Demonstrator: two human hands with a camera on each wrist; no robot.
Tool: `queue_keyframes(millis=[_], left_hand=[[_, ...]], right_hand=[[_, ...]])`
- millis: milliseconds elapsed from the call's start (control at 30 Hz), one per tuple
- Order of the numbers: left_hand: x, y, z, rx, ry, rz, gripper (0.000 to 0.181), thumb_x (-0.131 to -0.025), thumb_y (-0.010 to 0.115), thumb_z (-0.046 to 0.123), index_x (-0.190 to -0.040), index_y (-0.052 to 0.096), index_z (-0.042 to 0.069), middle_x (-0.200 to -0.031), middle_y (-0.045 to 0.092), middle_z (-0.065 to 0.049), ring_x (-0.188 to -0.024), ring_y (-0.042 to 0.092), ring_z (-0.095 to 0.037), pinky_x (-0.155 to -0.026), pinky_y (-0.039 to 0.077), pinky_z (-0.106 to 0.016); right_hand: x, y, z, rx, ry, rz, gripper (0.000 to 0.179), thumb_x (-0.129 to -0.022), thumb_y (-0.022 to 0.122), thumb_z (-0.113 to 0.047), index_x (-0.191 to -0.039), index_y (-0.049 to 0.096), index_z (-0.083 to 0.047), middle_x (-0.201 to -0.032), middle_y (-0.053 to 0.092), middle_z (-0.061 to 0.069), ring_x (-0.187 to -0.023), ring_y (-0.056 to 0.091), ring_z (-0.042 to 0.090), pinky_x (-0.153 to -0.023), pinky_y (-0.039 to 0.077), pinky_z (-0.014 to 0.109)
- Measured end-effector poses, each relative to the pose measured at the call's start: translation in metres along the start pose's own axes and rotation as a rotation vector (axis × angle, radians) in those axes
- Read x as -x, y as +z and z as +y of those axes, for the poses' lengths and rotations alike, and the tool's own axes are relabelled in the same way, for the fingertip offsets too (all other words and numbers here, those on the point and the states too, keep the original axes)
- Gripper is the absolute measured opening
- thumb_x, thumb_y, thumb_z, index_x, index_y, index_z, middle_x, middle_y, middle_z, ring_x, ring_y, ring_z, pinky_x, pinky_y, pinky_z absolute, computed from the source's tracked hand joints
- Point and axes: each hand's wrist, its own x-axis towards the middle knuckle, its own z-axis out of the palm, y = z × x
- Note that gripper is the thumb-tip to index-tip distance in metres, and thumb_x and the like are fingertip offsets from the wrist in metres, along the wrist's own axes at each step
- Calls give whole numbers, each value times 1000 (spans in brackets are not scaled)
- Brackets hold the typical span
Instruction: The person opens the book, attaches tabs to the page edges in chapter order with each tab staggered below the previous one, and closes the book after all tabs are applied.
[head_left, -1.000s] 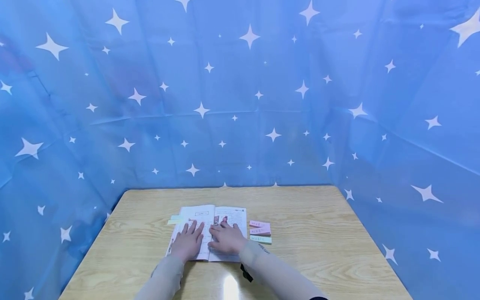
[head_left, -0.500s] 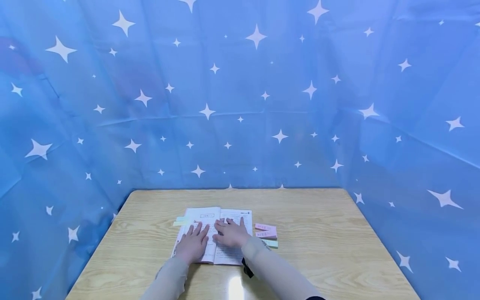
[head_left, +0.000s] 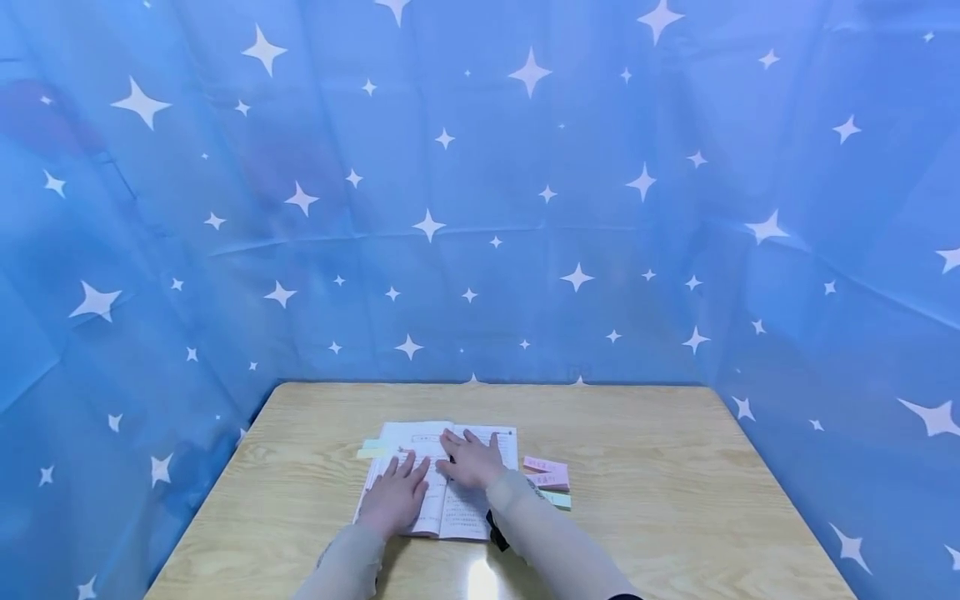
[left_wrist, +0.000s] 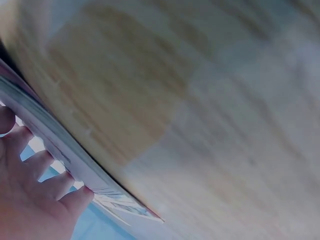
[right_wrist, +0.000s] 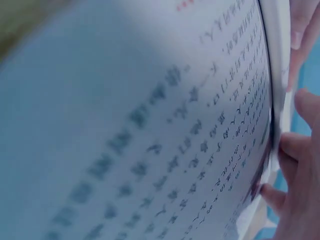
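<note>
Only the head view shows pink slips (head_left: 553, 476); the book (head_left: 465, 518) lies beneath the left hand (head_left: 393, 502) and right hand (head_left: 474, 462), fingers spread.

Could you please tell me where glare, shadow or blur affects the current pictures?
Head view: bright glare on the table at the frame's lower edge, shadow beside the left sleeve, print on the open book too small to read; left wrist view: wood grain soft, with pale haze toward the right; right wrist view: bluish cast, print blurred at lower left.
</note>
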Motion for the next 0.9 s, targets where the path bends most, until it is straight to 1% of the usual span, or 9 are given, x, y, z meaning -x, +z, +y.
queue_keyframes(millis=[133,200,267,333,500,633,767,900], left_hand=[[3,2,4,8,-11,-3,45,-102,43,33,-145,48,20,-152,37,-10,-138,29,-44,-106,29,-64],[4,1,6,8,-3,-1,43,-102,45,32,-143,50,19,-151,40,-11,-137,31,-44,-105,31,-63],[5,-1,8,-3,17,-1,42,-102,46,28,-142,52,18,-149,42,-13,-135,34,-45,-105,33,-62],[6,-1,11,-16,23,-13,41,-101,47,25,-141,53,17,-148,43,-13,-134,36,-45,-104,35,-61],[3,-1,14,-65,6,-41,46,-96,49,13,-142,52,20,-149,42,-10,-135,36,-42,-99,40,-63],[1,-2,14,-86,12,-41,52,-92,52,7,-142,51,19,-150,41,-11,-134,35,-43,-96,43,-62],[1,-4,10,-91,23,-15,56,-88,55,4,-142,51,17,-149,42,-13,-133,36,-44,-96,44,-61],[0,-5,3,-74,29,6,60,-84,57,0,-142,52,16,-148,43,-14,-132,36,-45,-97,43,-60]], right_hand=[[0,2,3,-4,11,7,57,-101,40,-49,-150,38,-20,-156,31,-8,-142,28,29,-109,12,70],[1,2,4,-5,19,6,56,-102,40,-47,-150,38,-19,-156,31,-7,-142,28,30,-109,12,70],[3,1,4,-2,30,8,55,-102,42,-45,-149,39,-18,-155,33,-5,-141,30,31,-109,14,70],[4,1,5,-1,40,8,54,-102,42,-44,-149,40,-17,-155,33,-4,-141,30,32,-108,16,70],[7,-1,4,13,51,20,54,-101,45,-41,-149,40,-16,-155,33,-2,-141,30,31,-108,19,69],[8,0,-1,32,42,27,54,-101,47,-39,-149,40,-15,-155,33,-3,-141,30,29,-107,22,68],[7,7,-8,49,15,31,53,-101,46,-37,-149,40,-15,-155,33,-3,-141,30,28,-108,24,65],[9,16,-15,76,-3,35,52,-102,44,-37,-150,39,-16,-156,32,-4,-141,31,27,-108,27,63]])
